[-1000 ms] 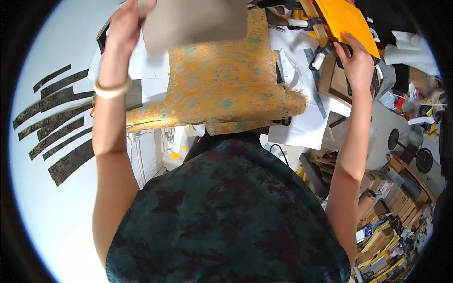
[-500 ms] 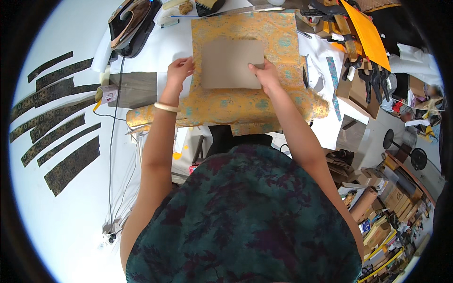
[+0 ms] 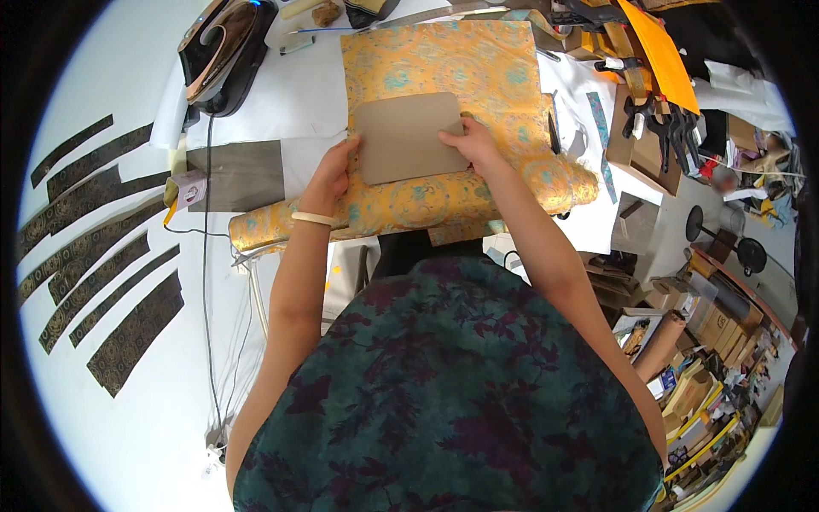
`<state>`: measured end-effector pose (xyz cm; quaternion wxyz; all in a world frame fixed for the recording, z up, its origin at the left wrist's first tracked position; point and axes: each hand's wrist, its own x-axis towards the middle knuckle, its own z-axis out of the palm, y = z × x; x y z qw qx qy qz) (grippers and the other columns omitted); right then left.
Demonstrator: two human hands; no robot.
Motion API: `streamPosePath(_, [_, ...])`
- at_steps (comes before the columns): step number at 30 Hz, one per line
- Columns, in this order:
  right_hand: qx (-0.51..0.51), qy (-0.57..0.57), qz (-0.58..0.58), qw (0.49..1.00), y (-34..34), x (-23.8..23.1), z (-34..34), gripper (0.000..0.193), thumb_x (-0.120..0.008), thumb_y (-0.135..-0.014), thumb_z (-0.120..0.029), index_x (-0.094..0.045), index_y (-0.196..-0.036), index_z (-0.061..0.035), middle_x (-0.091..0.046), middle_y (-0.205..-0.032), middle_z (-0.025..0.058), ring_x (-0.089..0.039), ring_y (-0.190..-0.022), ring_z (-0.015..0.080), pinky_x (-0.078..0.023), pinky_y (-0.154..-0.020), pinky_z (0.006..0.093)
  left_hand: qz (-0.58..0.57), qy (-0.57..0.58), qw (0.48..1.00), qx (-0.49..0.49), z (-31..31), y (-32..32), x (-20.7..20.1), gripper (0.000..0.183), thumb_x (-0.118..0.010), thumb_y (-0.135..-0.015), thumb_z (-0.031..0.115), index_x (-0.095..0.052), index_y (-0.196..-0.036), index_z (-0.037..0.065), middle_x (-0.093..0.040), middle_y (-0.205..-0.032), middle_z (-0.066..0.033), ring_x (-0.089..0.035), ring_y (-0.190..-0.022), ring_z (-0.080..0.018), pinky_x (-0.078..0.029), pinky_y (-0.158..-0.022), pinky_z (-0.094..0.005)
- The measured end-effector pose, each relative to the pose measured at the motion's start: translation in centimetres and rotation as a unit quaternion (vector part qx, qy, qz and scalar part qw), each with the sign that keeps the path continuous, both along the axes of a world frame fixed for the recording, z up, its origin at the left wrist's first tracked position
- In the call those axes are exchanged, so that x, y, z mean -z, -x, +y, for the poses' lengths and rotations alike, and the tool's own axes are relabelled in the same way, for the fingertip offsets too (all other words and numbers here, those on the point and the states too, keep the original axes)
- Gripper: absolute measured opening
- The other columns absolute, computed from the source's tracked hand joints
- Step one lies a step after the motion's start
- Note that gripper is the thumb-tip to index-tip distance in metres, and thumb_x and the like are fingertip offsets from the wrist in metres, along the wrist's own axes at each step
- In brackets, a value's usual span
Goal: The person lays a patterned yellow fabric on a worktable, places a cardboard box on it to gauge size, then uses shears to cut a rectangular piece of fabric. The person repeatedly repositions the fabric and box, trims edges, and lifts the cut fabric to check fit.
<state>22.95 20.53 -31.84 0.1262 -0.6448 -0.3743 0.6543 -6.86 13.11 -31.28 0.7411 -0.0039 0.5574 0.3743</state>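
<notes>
A taupe rectangular board (image 3: 408, 141) with rounded corners is held slightly tilted over yellow-gold brocade fabric (image 3: 444, 60) with turquoise motifs. At its right edge, my right hand (image 3: 472, 145) grips it with the thumb on top. My left hand (image 3: 335, 173) has its fingers closed at the board's left edge; its fingertips are partly hidden. Beneath my wrists runs the thick rolled part of the same fabric (image 3: 409, 203), across the near edge of the table. I cannot tell whether the board touches the cloth.
An iron (image 3: 223, 60) stands at the far left, its black cord (image 3: 207, 256) trailing towards me. Dark patterned fabric strips (image 3: 132, 333) lie on the white surface at left. Black clamps (image 3: 670, 136) hang on a cardboard box (image 3: 636, 162) at right. A grey sheet (image 3: 243, 175) lies beside the roll.
The board has come nearer to me and turned slightly, its right side now farther away. My left hand has moved in to its left edge; my right hand still holds the other side.
</notes>
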Motion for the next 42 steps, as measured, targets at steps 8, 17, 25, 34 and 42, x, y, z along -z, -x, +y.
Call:
streamPosePath(8, [-0.082, -0.055, -0.201, 0.975, 0.4, -2.9, 0.5, 0.052, -0.078, -0.088, -0.032, -0.059, -0.125, -0.0013, -0.07, -0.113, 0.0161, -0.069, -0.108, 0.0286, -0.057, -0.089, 0.0451, 0.052, -0.057, 0.995, 0.061, 0.3, -0.4, -0.5, 0.047, -0.063, -0.097, 0.0, -0.052, -0.143, 0.007, -0.066, -0.129, -0.0101, -0.065, -0.117, -0.0243, -0.057, -0.098, -0.0437])
streamPosePath(17, [-0.061, -0.073, -0.15, 0.984, 0.0, -0.6, -0.7, 0.032, -0.072, -0.093, -0.03, -0.065, -0.113, -0.0055, -0.073, -0.107, 0.0105, -0.071, -0.098, 0.0262, -0.056, -0.083, 0.0403, 0.003, -0.055, 0.998, 0.039, 0.2, 0.7, -0.6, 0.054, -0.058, -0.097, -0.004, -0.043, -0.149, 0.005, -0.06, -0.137, -0.0126, -0.062, -0.123, -0.0262, -0.054, -0.104, -0.0418])
streamPosePath(25, [-0.038, -0.225, -0.23, 0.946, -5.6, -3.6, -2.3, 0.027, -0.065, -0.095, -0.027, -0.067, -0.115, -0.0075, -0.074, -0.106, 0.0104, -0.071, -0.098, 0.0292, -0.058, -0.085, 0.0409, 0.031, -0.054, 0.997, 0.04, 0.0, 0.5, -0.2, 0.054, -0.055, -0.097, -0.007, -0.043, -0.148, 0.006, -0.062, -0.134, -0.0126, -0.062, -0.122, -0.0268, -0.054, -0.103, -0.0432])
streamPosePath(34, [-0.262, -0.456, -0.284, 0.802, -8.4, -5.0, -9.9, 0.041, -0.066, -0.094, -0.041, -0.067, -0.122, -0.0106, -0.058, -0.143, 0.0095, -0.045, -0.141, 0.0289, -0.027, -0.121, 0.0499, 0.106, -0.115, 0.988, 0.009, -0.8, -0.5, 0.7, 0.047, -0.058, -0.094, -0.01, -0.051, -0.139, 0.003, -0.066, -0.127, -0.0105, -0.064, -0.115, -0.0242, -0.054, -0.101, -0.0404])
streamPosePath(42, [-0.224, -0.376, -0.322, 0.84, -3.3, -5.0, -7.5, 0.045, -0.068, -0.092, -0.038, -0.064, -0.123, -0.0062, -0.067, -0.123, 0.0159, -0.06, -0.12, 0.0329, -0.046, -0.103, 0.0474, 0.1, -0.069, 0.993, -0.014, -0.5, -0.9, 1.1, 0.045, -0.057, -0.095, -0.008, -0.054, -0.139, 0.001, -0.065, -0.128, -0.0118, -0.064, -0.116, -0.0236, -0.053, -0.101, -0.0382])
